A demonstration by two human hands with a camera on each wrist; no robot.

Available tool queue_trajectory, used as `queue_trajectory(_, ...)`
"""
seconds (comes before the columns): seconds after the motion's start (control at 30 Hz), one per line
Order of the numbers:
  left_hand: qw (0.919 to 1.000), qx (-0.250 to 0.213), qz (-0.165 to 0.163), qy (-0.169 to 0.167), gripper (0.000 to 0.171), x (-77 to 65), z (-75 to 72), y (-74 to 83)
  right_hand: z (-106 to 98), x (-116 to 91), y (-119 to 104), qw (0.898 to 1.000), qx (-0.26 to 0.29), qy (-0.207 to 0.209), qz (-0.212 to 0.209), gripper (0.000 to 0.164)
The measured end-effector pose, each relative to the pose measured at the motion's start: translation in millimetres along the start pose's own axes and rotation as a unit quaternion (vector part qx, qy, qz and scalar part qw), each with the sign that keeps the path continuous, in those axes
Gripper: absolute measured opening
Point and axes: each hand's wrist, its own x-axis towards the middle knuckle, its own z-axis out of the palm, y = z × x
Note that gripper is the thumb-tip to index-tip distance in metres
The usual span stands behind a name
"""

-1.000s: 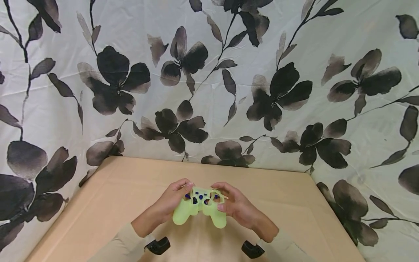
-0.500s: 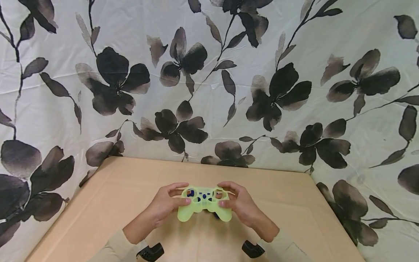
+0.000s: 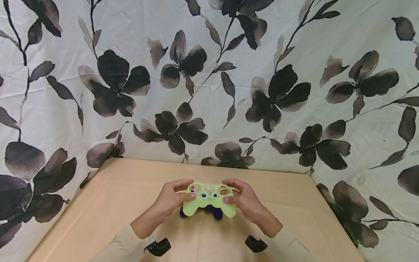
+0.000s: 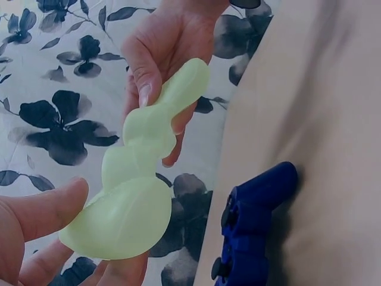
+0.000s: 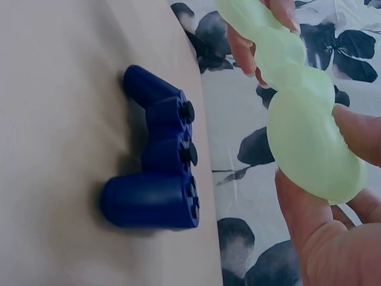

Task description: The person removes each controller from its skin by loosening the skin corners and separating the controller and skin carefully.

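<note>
Both hands hold a pale yellow-green silicone controller cover (image 3: 209, 188) between them in the head view. My left hand (image 3: 171, 199) pinches its left side, thumb on the front and fingers behind. On the opposite side my right hand (image 3: 246, 201) grips it the same way. A dark blue game controller (image 5: 152, 149) lies on the table under the cover, apart from it, with black thumbsticks facing up. In the head view the cover hides most of the controller; blue shows through its cut-outs. The left wrist view shows the cover (image 4: 134, 179) raised clear of the controller (image 4: 253, 220).
The tan table top (image 3: 147, 171) ends at a white cloth with dark flowers (image 3: 229, 120) hanging behind and at both sides. A black wrist device (image 3: 158, 247) sits on the left forearm, another black device (image 3: 256, 243) on the right.
One second ago the cover was tilted, with blue controller parts in its openings. Now it is level, slightly farther right, and the controller's blue grips show below it. The left thumb has moved onto the front.
</note>
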Motion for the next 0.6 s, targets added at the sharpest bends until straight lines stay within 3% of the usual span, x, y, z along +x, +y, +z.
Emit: queue_trajectory(0.6,0.9998,-0.011,0.01,-0.012,0.056,16.6,31.9,-6.7,-32,-2,4,0.999,-0.006,0.034,0.004,0.061)
